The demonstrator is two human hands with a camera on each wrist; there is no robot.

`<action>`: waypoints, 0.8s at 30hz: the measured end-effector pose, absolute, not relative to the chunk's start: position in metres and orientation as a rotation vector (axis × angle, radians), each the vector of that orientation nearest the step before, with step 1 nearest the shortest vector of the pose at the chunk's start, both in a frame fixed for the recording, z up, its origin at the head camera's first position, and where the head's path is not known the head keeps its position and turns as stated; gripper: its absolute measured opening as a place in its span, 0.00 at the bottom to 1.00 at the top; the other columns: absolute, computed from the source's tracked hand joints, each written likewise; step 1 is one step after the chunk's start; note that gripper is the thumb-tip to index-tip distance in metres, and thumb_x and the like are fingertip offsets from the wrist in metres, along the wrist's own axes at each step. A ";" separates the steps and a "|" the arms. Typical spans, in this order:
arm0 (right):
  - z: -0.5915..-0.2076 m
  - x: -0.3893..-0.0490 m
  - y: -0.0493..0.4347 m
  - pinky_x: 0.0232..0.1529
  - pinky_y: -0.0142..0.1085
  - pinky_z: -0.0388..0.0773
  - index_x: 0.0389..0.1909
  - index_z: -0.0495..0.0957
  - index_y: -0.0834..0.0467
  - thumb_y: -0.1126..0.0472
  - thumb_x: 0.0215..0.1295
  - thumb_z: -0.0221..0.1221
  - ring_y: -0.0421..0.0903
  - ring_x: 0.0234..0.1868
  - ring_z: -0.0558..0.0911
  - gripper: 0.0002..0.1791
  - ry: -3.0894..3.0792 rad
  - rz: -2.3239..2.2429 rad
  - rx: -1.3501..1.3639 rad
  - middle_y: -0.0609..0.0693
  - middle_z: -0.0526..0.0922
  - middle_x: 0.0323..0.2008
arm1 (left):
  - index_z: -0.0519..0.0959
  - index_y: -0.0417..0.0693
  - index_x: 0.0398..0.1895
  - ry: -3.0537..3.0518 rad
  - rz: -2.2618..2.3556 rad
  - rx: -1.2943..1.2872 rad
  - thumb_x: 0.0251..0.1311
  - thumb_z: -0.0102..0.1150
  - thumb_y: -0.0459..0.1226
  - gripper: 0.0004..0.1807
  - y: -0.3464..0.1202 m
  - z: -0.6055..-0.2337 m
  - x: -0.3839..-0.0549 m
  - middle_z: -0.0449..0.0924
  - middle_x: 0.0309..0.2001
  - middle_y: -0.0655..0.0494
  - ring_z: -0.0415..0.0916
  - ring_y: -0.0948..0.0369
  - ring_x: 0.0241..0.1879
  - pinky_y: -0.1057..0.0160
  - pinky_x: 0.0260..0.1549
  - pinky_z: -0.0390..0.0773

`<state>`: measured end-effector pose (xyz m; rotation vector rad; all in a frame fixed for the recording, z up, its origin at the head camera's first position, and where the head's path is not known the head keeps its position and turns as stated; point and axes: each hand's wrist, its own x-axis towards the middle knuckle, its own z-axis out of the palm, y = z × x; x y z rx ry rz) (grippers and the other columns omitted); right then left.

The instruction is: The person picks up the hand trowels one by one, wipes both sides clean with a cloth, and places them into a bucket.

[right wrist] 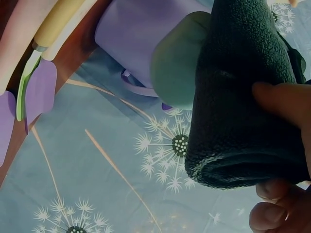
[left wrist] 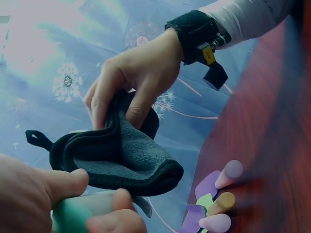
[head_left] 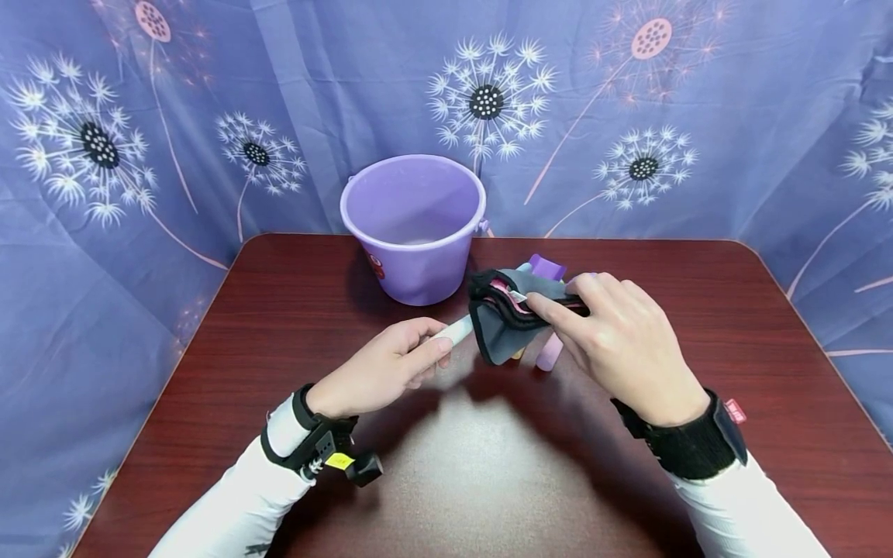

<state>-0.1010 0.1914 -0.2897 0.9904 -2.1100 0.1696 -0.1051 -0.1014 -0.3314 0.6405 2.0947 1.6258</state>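
My left hand [head_left: 391, 360] grips the pale handle of a spatula [head_left: 456, 329], thumb laid along it. The handle fades into teal in the left wrist view. My right hand [head_left: 621, 341] holds a folded grey cloth [head_left: 505, 333] with black edging and a hanging loop. The cloth wraps over the spatula and hides much of it in the head view. From the right wrist, a rounded teal blade [right wrist: 177, 63] shows out past the cloth. The cloth's layers bunch between my right thumb and fingers.
Several other spatulas lie on the dark red table beyond the cloth, among them a purple one [right wrist: 41, 92] and one with a tan handle [left wrist: 223, 201]. A purple bucket [head_left: 418, 271] stands at the back. A blue dandelion-print curtain [head_left: 314, 93] hangs behind the table.
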 end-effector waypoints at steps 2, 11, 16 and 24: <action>-0.291 -0.102 0.193 0.23 0.42 0.63 0.51 0.83 0.53 0.66 0.68 0.50 0.55 0.28 0.70 0.18 -2.131 0.178 0.975 0.58 0.74 0.35 | 0.75 0.46 0.45 2.071 1.616 0.655 0.75 0.48 0.47 0.14 -0.103 -0.330 -0.105 0.66 0.24 0.48 0.58 0.60 0.19 0.66 0.17 0.59; -0.295 -0.107 0.199 0.22 0.42 0.64 0.52 0.83 0.51 0.64 0.69 0.56 0.55 0.27 0.70 0.15 -2.139 0.185 0.870 0.57 0.73 0.33 | 0.77 0.53 0.48 2.125 1.560 0.677 0.77 0.46 0.45 0.11 -0.107 -0.324 -0.105 0.68 0.23 0.48 0.59 0.59 0.19 0.65 0.18 0.59; -0.299 -0.110 0.204 0.20 0.43 0.64 0.54 0.84 0.52 0.64 0.67 0.55 0.53 0.26 0.69 0.17 -2.151 0.223 0.795 0.56 0.72 0.32 | 0.78 0.56 0.50 2.216 1.520 0.664 0.77 0.45 0.47 0.12 -0.109 -0.322 -0.105 0.68 0.25 0.52 0.58 0.60 0.18 0.65 0.16 0.58; -0.303 -0.113 0.210 0.17 0.41 0.60 0.52 0.83 0.53 0.62 0.64 0.50 0.48 0.21 0.66 0.20 -2.176 0.250 0.703 0.53 0.71 0.29 | 0.77 0.57 0.55 2.386 1.462 0.755 0.76 0.47 0.45 0.12 -0.111 -0.323 -0.107 0.76 0.40 0.58 0.73 0.58 0.44 0.59 0.44 0.70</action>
